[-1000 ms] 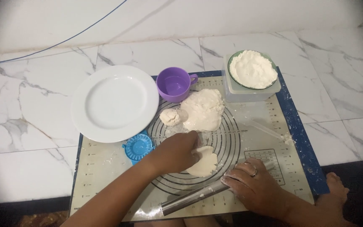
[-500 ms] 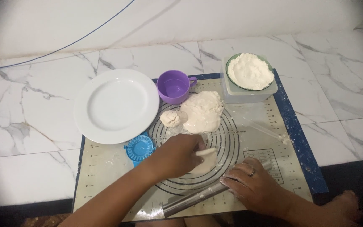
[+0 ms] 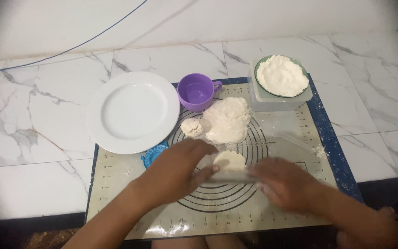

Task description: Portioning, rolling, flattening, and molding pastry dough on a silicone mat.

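White marble with grey veins fills the frame, a pale wall and a thin blue cable along its top. At centre lies a beige baking mat printed with rings. Low in the frame, the left hand and the blurred right hand each clasp an end of a rolling pin laid across a small dough disc. Above sit a larger dough lump, a white plate and a purple cup.
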